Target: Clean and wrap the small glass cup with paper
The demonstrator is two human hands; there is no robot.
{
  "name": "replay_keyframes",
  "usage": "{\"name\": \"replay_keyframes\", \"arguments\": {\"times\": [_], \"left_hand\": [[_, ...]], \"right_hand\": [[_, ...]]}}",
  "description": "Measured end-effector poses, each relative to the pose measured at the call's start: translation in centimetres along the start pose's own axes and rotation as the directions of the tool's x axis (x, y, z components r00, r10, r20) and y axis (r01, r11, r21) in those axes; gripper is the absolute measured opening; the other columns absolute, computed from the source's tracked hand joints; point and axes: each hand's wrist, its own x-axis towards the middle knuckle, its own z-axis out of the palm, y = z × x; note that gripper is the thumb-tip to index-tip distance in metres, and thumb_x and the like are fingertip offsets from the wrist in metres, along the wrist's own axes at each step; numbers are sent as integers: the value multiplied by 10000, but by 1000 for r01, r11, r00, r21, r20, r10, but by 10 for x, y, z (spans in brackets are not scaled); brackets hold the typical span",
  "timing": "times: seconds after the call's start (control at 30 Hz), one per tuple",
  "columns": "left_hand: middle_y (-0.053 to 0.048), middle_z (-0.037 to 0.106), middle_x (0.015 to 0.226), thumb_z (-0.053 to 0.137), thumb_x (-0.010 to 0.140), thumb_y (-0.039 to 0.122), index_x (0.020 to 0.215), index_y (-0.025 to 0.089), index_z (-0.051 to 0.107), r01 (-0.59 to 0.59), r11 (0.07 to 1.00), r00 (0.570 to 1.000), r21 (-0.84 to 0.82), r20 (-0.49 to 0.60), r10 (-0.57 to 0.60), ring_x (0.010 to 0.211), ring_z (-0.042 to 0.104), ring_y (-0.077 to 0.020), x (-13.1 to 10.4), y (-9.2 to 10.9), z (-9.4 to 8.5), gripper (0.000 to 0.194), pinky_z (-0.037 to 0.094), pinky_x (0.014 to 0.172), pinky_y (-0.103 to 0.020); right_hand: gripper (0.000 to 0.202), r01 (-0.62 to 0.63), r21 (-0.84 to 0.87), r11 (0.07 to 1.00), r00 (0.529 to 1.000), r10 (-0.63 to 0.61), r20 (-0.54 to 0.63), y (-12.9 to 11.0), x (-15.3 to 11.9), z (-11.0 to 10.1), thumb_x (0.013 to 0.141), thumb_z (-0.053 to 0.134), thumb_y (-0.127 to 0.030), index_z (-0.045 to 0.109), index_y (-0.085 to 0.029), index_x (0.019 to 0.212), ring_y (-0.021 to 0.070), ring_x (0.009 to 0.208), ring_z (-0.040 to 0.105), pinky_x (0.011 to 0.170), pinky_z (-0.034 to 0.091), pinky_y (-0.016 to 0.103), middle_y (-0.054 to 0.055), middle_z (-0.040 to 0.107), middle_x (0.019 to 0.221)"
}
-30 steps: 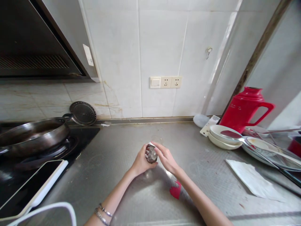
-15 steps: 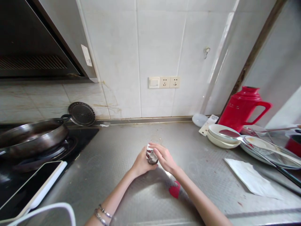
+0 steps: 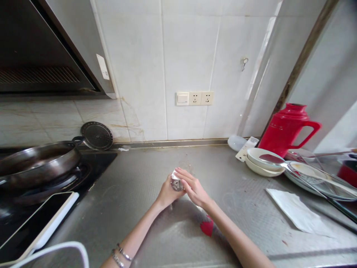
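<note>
Wrapped round a small clear glass [image 3: 176, 185] over the middle of the steel counter [image 3: 134, 186] is my left hand [image 3: 166, 193]. A piece of white tissue [image 3: 175, 175] lies at the glass's upper rim. My right hand [image 3: 195, 187] rests over the right side of the glass, its fingers together and pressing the tissue at the rim. The undersides of both hands are hidden.
A pan [image 3: 41, 160] sits on the stove at left, with a phone [image 3: 39, 223] in front. At right are a red thermos [image 3: 284, 130], stacked bowls [image 3: 263, 167], plates with utensils, and a folded white tissue [image 3: 298, 210].
The glass has tilted and shifted slightly left and up in my left hand. The fingers of my right hand have moved a little across its rim with the tissue.
</note>
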Motion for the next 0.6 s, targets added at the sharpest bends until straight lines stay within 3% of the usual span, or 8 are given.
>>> {"name": "replay_keyframes", "arguments": {"times": [0.17, 0.3, 0.43, 0.6], "left_hand": [[-7, 647, 832, 822, 564, 322, 1132, 176, 526, 87, 995, 996, -46, 10, -87, 685, 620, -146, -1, 2, 2, 657, 519, 604, -253], [-12, 623, 822, 807, 578, 392, 1105, 155, 518, 152, 986, 988, -71, 36, -150, 596, 573, -121, 0, 6, 1, 646, 476, 461, -218], [-33, 634, 830, 792, 598, 422, 1112, 142, 518, 189, 977, 979, -98, 97, -180, 612, 577, -127, -1, 10, 2, 646, 473, 458, -213], [-14, 601, 803, 816, 556, 407, 1064, 146, 525, 224, 964, 973, -142, 91, -212, 620, 566, -127, -1, 10, 3, 641, 484, 457, -219]], "right_hand": [[449, -163, 80, 983, 982, 170, -79, 6, 2, -1, 969, 317, -471, 609, -258, 1235, 231, 1273, 487, 1096, 338, 477, 51, 565, 1330], [427, -100, 52, 994, 990, 105, -89, 6, -1, -1, 964, 343, -462, 616, -267, 1228, 238, 1270, 488, 1088, 352, 461, 50, 564, 1333], [401, 17, 6, 1000, 999, -17, -46, 4, -3, 0, 966, 366, -421, 588, -268, 1263, 233, 1304, 447, 1106, 327, 451, 47, 547, 1353], [424, -129, 30, 991, 987, 131, -93, 7, 0, 1, 967, 348, -443, 617, -245, 1227, 244, 1251, 508, 1063, 380, 473, 78, 588, 1304]]}}
